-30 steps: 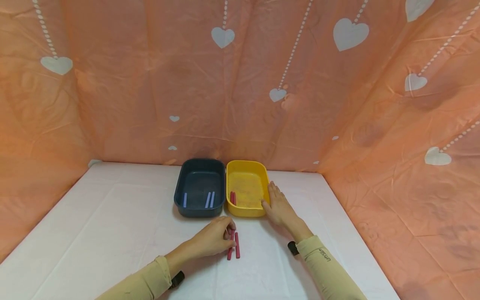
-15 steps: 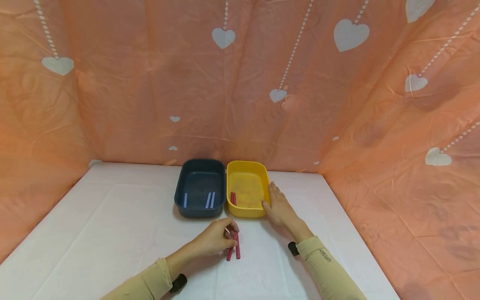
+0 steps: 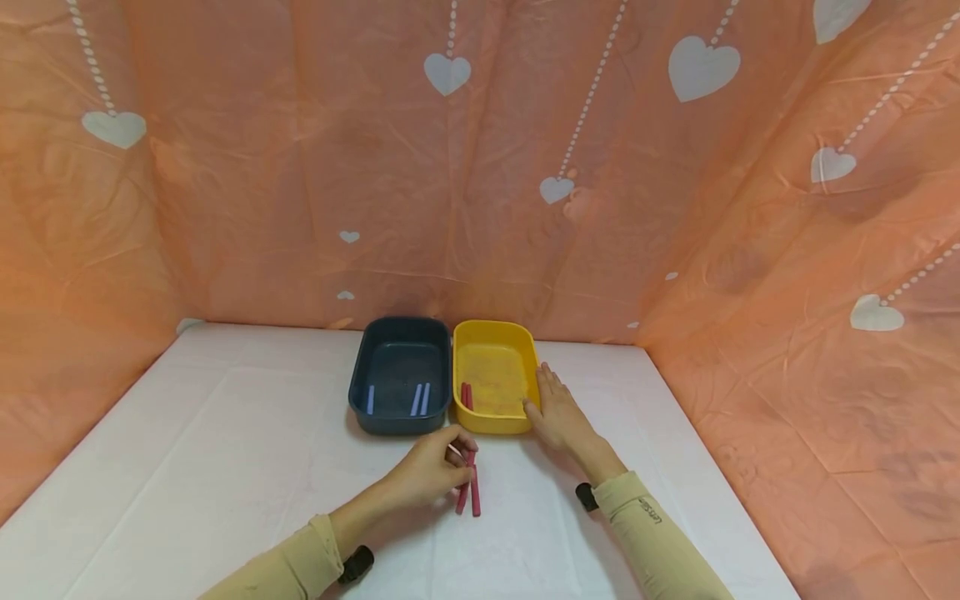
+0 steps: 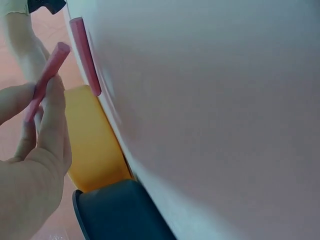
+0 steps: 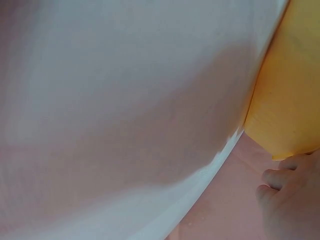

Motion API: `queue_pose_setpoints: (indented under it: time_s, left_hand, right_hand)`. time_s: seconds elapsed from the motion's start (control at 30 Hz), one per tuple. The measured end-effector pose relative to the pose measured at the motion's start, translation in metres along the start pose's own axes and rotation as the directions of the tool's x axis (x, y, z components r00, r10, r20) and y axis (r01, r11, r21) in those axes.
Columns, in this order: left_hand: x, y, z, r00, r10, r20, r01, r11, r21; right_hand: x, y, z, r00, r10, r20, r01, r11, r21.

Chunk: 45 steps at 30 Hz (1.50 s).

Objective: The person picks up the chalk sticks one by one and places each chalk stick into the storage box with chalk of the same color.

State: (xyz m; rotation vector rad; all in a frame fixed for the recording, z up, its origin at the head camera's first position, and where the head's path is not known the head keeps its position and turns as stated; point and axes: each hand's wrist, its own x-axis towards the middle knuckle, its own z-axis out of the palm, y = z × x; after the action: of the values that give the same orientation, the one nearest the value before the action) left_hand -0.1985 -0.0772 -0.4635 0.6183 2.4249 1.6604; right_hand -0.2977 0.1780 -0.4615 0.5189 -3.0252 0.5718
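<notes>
In the head view my left hand point(image 3: 429, 473) pinches a red chalk stick point(image 4: 48, 75) between thumb and fingers, and the left wrist view has it tilted and lifted off the table. A second red chalk stick point(image 3: 476, 493) lies on the white cloth just beside it. My right hand point(image 3: 561, 417) rests against the right side of the yellow tray point(image 3: 491, 424), fingers straight along the wall and thumb at the rim. Two red chalk sticks point(image 3: 467, 397) lie inside that tray at its left. Only part of the right hand point(image 5: 295, 195) shows in the right wrist view.
Left of the yellow tray and close against it stands a dark blue tray point(image 3: 401, 426) with three bluish-purple chalk sticks point(image 3: 421, 400). White cloth point(image 3: 247, 433) covers the table. Orange curtains point(image 3: 315, 167) with white hearts surround it at the back and sides.
The left hand has shifted slightly, moving a little forward with the red chalk stick in its pinch, now raised. The right hand and both trays have stayed put.
</notes>
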Motion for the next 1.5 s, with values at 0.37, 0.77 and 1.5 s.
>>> queue_pose_setpoints:
  time_s: [0.37,0.77,1.5]
  left_hand:
    - [0.014,0.008,-0.006,0.990,-0.005,-0.144,-0.010,0.994,-0.105]
    - [0.036,0.021,-0.019,0.964,-0.008,-0.267,-0.032,0.989,-0.146]
    - [0.084,0.018,-0.033,0.943,-0.019,-0.332,-0.016,0.995,-0.103]
  right_hand:
    - [0.002,0.001,0.001,1.000,0.008,0.003,-0.008,1.000,0.009]
    - [0.002,0.002,0.001,1.000,-0.007,-0.017,0.007,1.000,0.007]
    - [0.002,0.002,0.001,1.000,-0.001,0.005,0.001,1.000,0.011]
